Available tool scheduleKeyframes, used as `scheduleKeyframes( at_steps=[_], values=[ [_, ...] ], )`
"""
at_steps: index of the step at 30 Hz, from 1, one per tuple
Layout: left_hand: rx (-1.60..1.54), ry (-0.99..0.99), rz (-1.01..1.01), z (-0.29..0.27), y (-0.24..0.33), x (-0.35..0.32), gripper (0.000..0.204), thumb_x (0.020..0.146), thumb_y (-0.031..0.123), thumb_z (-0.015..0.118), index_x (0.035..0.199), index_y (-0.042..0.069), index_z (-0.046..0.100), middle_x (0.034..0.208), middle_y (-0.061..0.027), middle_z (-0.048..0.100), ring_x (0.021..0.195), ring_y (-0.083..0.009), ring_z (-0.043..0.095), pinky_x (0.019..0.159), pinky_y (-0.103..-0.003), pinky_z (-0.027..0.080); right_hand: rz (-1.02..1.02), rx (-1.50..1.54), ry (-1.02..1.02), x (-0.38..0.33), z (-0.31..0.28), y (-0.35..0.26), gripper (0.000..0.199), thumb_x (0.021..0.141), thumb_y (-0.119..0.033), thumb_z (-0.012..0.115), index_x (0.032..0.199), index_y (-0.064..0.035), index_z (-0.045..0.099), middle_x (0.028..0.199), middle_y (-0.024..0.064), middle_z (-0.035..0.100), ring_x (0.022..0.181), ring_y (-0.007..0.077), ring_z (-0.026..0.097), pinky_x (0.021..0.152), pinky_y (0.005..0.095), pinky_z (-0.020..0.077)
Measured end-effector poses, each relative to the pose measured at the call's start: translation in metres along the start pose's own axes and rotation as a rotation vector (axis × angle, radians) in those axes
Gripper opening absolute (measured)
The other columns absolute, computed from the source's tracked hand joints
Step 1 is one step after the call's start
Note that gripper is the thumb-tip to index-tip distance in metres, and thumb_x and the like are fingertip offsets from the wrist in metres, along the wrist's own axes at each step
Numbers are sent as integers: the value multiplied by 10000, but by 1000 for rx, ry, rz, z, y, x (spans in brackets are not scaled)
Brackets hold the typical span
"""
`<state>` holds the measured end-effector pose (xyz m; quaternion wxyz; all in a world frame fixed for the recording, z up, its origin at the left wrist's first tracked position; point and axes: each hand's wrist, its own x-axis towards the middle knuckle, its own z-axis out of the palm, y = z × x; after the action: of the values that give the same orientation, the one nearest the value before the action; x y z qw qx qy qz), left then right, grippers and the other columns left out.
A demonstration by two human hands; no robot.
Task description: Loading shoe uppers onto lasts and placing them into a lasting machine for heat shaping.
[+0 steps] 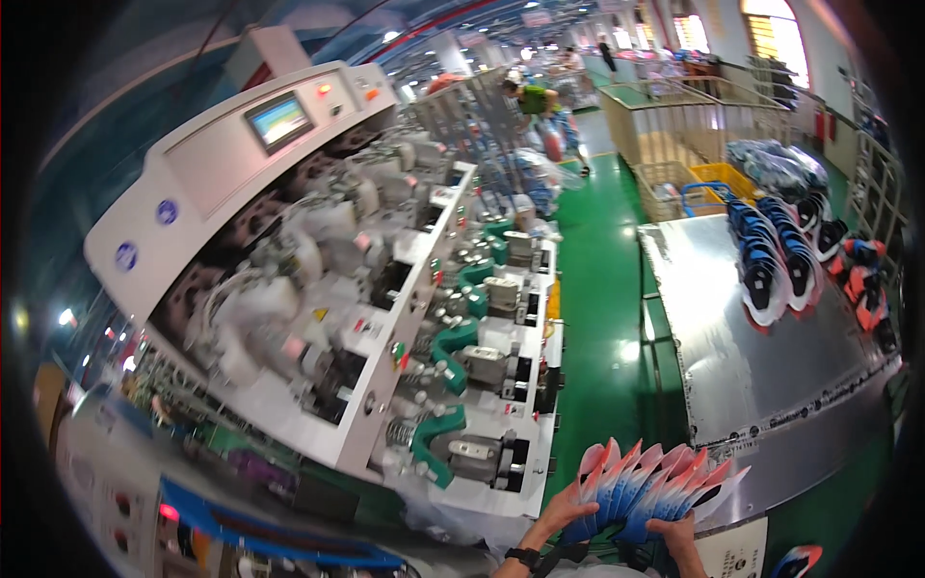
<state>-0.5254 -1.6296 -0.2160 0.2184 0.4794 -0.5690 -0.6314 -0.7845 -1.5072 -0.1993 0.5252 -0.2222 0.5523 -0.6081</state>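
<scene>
You hold a fan of flat shoe pieces [647, 491], blue with pink and white tips, low in the picture near your body. They spread out like cards in a hand. Your left hand [564, 509] grips the left end of the fan, its fingers closed on the pieces. Your right hand [674, 532] grips the bottom right of the fan, its fingers closed on the pieces too. A dark watch [523, 556] sits on your left wrist.

Just past the fan on the right is a shiny metal table [752, 356]. More blue shoe pieces [771, 260] lie in rows at its far end, well apart from your hands. Some red and black pieces [862, 279] lie beside them, near the table's right edge.

To your left stands a big white machine [366, 289] with green clamps [451, 342] along its front and a small screen [277, 119] on top. A green floor [602, 289] runs between the machine and the table. Far back is a yellow basket [721, 179].
</scene>
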Motion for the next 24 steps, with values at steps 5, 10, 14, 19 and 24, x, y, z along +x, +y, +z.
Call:
scheduleKeyframes(
  at_steps=[5, 10, 14, 19, 24],
  values=[
    [-125, 194, 102, 32, 6, -100, 922, 754, 370, 813, 1469, 33, 338, 1380, -92, 504, 1248, -196, 469, 1088, -310, 318, 177, -41, -164, -27, -13, -15, 699, 527, 91, 807, 1172, 29, 546, 1054, 106, 657, 871, 226, 668, 806, 349, 548],
    [-14, 533, 30, 90, -11, -174, 921, 734, 420, 817, 1450, 44, 376, 1356, -100, 525, 1223, -203, 480, 1067, -315, 344, 127, -112, -412, -60, -38, -6, 767, 517, 80, 816, 1218, 42, 506, 1100, 120, 646, 950, 237, 653, 855, 355, 529],
    [-33, 574, -215, 117, 1, -232, 989, 696, 485, 824, 1445, 20, 377, 1331, -115, 539, 1216, -220, 492, 1034, -329, 373, 144, -144, -508, -95, -37, -19, 634, 529, 58, 799, 1125, 46, 584, 1023, 107, 679, 907, 221, 660, 824, 344, 533],
    [-46, 767, -325, 143, 8, -290, 1029, 655, 435, 865, 1430, -32, 376, 1358, -174, 512, 1227, -247, 501, 1044, -323, 373, 209, -211, -696, -123, -35, -22, 476, 554, 60, 760, 1015, 44, 643, 934, 88, 700, 820, 200, 674, 784, 327, 533],
    [-98, 950, -334, 174, -13, -346, 1038, 640, 435, 871, 1425, -33, 380, 1392, -183, 488, 1274, -256, 468, 1059, -330, 363, 267, -414, -908, -128, -29, 0, 499, 571, -17, 833, 1025, 53, 638, 896, 98, 705, 791, 210, 677, 741, 345, 538]
  ],
)
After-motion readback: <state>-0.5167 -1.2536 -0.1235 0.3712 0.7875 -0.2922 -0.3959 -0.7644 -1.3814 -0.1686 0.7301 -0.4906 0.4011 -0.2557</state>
